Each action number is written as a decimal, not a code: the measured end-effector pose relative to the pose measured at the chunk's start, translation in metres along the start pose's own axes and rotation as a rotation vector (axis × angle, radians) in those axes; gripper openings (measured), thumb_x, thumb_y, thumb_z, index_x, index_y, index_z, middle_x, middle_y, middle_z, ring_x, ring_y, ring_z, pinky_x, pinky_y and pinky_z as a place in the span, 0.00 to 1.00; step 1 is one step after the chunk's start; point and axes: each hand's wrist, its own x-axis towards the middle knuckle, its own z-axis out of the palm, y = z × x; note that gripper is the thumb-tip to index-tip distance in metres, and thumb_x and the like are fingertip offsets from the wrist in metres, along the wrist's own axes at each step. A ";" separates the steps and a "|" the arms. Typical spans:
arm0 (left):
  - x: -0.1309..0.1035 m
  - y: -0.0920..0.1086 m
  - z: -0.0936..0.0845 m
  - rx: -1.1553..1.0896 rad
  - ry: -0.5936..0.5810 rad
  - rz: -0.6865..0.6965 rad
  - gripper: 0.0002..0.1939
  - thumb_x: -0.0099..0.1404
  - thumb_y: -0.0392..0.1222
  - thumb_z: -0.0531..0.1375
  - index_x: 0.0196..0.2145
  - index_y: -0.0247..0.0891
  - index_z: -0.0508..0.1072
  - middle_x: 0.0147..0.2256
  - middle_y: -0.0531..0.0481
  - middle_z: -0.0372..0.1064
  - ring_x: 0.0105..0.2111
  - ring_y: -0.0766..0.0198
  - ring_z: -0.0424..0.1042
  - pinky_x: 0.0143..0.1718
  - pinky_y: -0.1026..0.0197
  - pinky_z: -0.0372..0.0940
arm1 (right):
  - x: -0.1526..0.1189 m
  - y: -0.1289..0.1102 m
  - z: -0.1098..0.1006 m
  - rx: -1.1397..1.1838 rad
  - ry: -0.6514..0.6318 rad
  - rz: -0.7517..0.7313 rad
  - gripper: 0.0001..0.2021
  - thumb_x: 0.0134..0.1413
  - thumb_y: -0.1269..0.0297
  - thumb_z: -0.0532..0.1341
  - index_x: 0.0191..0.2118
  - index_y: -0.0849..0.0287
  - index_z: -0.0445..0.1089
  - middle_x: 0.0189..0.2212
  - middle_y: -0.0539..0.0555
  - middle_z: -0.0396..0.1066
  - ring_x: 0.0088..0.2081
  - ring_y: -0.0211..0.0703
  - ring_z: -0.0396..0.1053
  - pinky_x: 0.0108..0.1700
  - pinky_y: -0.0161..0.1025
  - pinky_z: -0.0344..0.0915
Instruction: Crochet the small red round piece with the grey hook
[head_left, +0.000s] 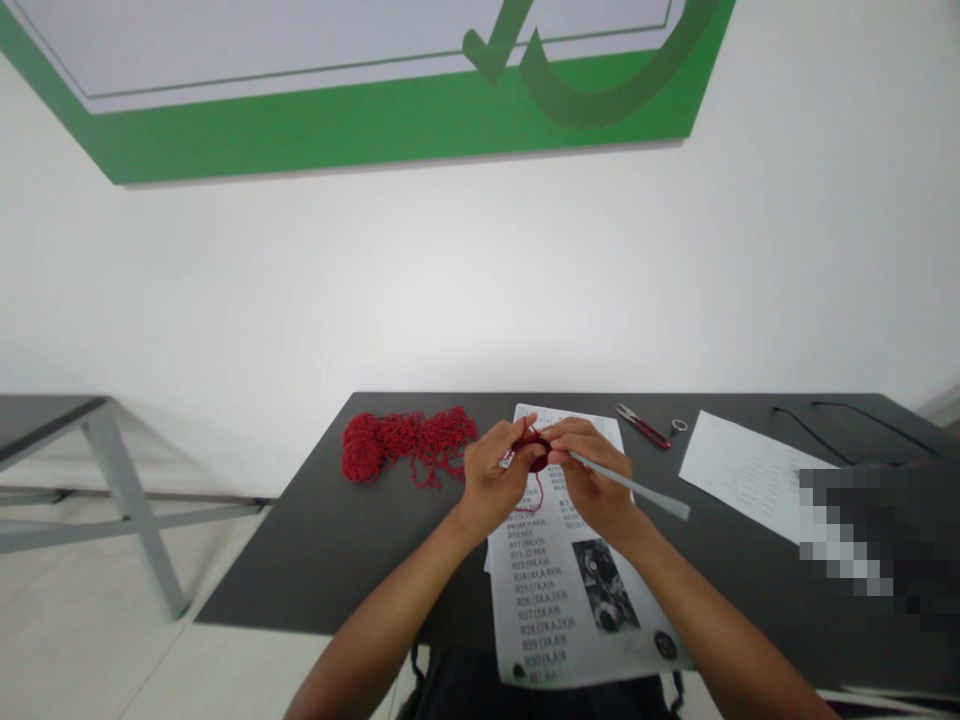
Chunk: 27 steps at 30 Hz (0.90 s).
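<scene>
My left hand [495, 465] pinches a small dark-red crochet piece [538, 458], with a strand of red yarn [539, 492] hanging below it. In my right hand [592, 470] is a crochet hook [637, 487] with a pale grey handle pointing down to the right. The hook's tip meets the piece and is hidden by my fingers. Both hands are close together above a printed pattern sheet [532, 610] with rows of text and a dark photo. To the left lies a red yarn ball [363, 447] with loose crinkled yarn [424, 437] beside it.
Red-handled thread snips [643, 427] and a small ring-shaped item [679, 426] lie at the back right of the dark table [300, 560]. Farther right are another paper [739, 475] and glasses [874, 420]. A pixelated patch covers the right edge. Another table [52, 425] stands left.
</scene>
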 end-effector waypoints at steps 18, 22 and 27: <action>-0.001 -0.013 0.012 -0.684 0.054 -0.495 0.22 0.55 0.48 0.74 0.45 0.37 0.81 0.32 0.49 0.79 0.27 0.67 0.74 0.29 0.65 0.69 | -0.003 0.005 0.007 0.069 0.023 0.135 0.06 0.65 0.62 0.62 0.44 0.48 0.77 0.44 0.52 0.79 0.46 0.46 0.77 0.48 0.47 0.76; 0.009 -0.018 -0.002 -0.253 0.060 -0.200 0.15 0.61 0.41 0.68 0.46 0.38 0.81 0.31 0.50 0.77 0.29 0.65 0.74 0.34 0.64 0.71 | 0.003 0.002 0.006 0.037 -0.016 0.188 0.03 0.63 0.63 0.64 0.39 0.49 0.77 0.43 0.51 0.81 0.46 0.46 0.77 0.49 0.47 0.74; 0.014 -0.024 -0.008 0.019 0.054 -0.011 0.12 0.65 0.37 0.63 0.47 0.38 0.81 0.30 0.51 0.74 0.29 0.65 0.74 0.33 0.63 0.72 | 0.002 0.005 0.006 -0.234 -0.134 0.093 0.02 0.63 0.64 0.65 0.39 0.49 0.76 0.44 0.51 0.82 0.46 0.48 0.77 0.53 0.52 0.69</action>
